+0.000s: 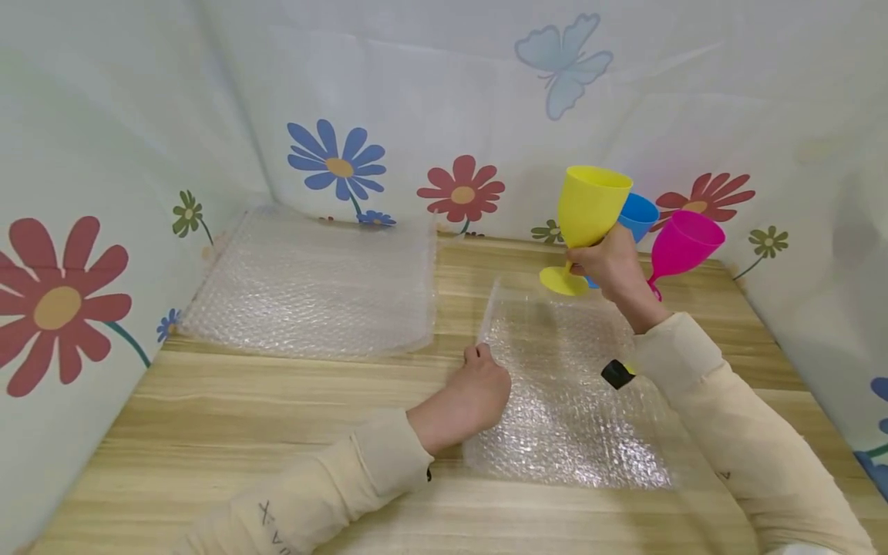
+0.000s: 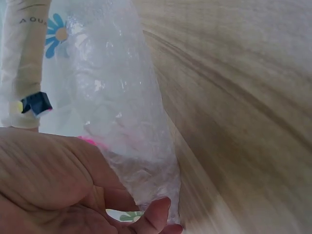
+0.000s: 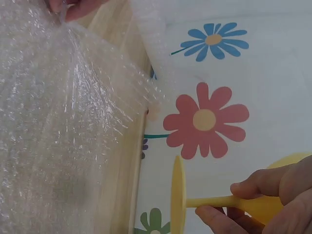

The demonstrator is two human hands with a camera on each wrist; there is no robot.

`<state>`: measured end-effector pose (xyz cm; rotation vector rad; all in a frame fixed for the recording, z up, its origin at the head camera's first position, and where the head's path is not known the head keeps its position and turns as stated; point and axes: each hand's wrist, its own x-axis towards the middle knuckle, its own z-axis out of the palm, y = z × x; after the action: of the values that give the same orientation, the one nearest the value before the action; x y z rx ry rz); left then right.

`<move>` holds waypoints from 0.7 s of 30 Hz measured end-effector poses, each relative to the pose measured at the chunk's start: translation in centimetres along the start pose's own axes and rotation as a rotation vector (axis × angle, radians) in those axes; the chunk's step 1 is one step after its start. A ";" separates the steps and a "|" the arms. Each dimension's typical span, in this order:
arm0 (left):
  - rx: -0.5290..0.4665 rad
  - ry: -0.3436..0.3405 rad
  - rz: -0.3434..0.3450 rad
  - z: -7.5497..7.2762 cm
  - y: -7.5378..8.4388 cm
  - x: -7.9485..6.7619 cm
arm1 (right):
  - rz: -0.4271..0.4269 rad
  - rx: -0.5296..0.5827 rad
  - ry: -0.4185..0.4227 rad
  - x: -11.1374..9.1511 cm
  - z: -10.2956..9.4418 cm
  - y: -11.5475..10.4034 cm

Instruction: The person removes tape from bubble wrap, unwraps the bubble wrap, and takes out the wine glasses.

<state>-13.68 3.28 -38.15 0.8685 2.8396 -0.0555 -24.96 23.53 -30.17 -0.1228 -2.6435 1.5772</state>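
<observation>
My left hand (image 1: 479, 389) pinches the left edge of a clear piece of bubble wrap (image 1: 555, 408), which rises off the table there. In the left wrist view the thumb and fingers close on a corner of this wrap (image 2: 117, 78). Held up over the far end of the wrap is a yellow plastic goblet (image 1: 590, 204); my right hand (image 1: 613, 266) grips it by the stem. The right wrist view shows its round foot (image 3: 178, 195) free of the fingers. Behind the right hand are a blue goblet (image 1: 640, 212) and a pink goblet (image 1: 683, 245), both partly hidden by it.
More bubble wrap (image 1: 326, 285) lies flat at the back left of the wooden table (image 1: 277, 401). Flower-printed white cloth (image 1: 416, 92) walls in the back and sides. A small black object (image 1: 617, 375) sits by the right sleeve's cuff.
</observation>
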 end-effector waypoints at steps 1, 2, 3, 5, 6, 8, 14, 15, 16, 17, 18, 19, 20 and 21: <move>-0.008 -0.001 -0.001 0.0 0.0 0.0 | -0.017 -0.011 0.028 0.3 0.1 0.1; -0.005 -0.002 0.004 0.1 -0.1 0.0 | -0.034 -0.023 0.060 0.6 0.3 0.2; 0.010 -0.002 0.013 0.1 -0.1 0.0 | -0.053 -0.030 0.091 0.9 0.5 0.4; 0.039 -0.003 0.030 0.2 -0.2 0.1 | -0.091 -0.050 0.167 1.6 0.9 0.8; 0.054 -0.001 0.038 0.3 -0.2 0.1 | -0.109 -0.058 0.207 2.0 1.2 1.1; 0.061 -0.003 0.043 0.3 -0.2 0.1 | -0.138 -0.063 0.280 2.7 1.6 1.6; 0.028 -0.006 0.017 0.5 -0.2 0.3 | -0.173 -0.039 0.423 4.7 2.8 3.0; 0.031 -0.004 0.017 0.5 -0.2 0.3 | -0.172 -0.044 0.435 4.9 3.0 3.2; 0.043 -0.006 0.023 0.6 -0.2 0.3 | -0.168 -0.049 0.440 5.2 3.2 3.4; 0.054 -0.008 0.027 0.6 -0.2 0.3 | -0.162 -0.059 0.444 5.4 3.4 3.5; 0.049 -0.010 0.026 0.6 -0.2 0.4 | -0.153 -0.070 0.444 5.6 3.6 3.7; 0.044 -0.015 0.026 0.7 -0.2 0.4 | -0.145 -0.080 0.443 5.9 3.8 3.9; 0.036 -0.016 0.024 0.7 -0.2 0.4 | -0.138 -0.083 0.440 6.0 4.0 4.0; 0.025 -0.017 0.019 0.8 -0.2 0.4 | -0.130 -0.085 0.437 6.2 4.2 4.1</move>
<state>-14.00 3.29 -38.97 0.8960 2.8198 -0.0955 -31.35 22.40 -35.74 -0.2608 -2.3244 1.2303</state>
